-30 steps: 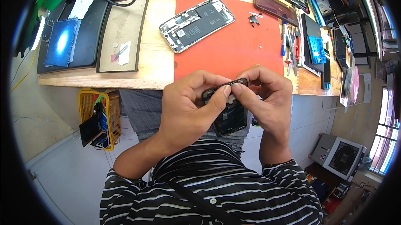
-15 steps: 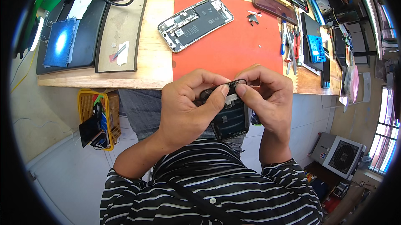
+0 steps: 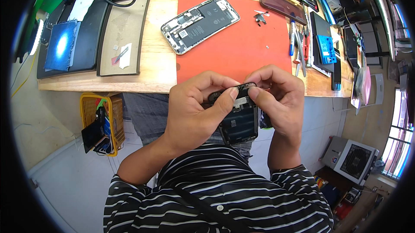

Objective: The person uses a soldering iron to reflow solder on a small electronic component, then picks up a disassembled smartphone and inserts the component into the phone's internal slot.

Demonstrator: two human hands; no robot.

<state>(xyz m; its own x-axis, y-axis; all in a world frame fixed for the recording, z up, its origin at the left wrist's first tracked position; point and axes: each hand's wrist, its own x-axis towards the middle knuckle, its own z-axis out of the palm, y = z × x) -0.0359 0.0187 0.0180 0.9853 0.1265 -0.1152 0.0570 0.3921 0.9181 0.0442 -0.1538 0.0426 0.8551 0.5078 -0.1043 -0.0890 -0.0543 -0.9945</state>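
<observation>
Between my two hands, over my lap just off the table edge, is a dark phone screen assembly [image 3: 239, 127], its inner side toward me. My left hand [image 3: 196, 103] is closed on its upper left part, thumb pressing near the top edge. On the upper right, my right hand [image 3: 279, 103] pinches the same edge with thumb and bent fingers. A pale flex piece [image 3: 241, 102] shows below the thumbs. Fingertips behind the screen are hidden. Beyond the hands, an opened phone body [image 3: 200, 24] with a black battery lies on the orange mat [image 3: 242, 55].
Small dark flex parts [image 3: 260, 18] lie on the mat, near another phone [image 3: 282, 5]. Scissors [image 3: 300, 51] and a blue-capped pen [image 3: 292, 38] are at the right. A shallow tray [image 3: 123, 34] stands left; a yellow basket [image 3: 103, 122] sits below the table.
My right thumb has shifted slightly right along the screen's top edge, uncovering a little more of it. Both hands keep their hold, and the table things appear slightly shifted left in view.
</observation>
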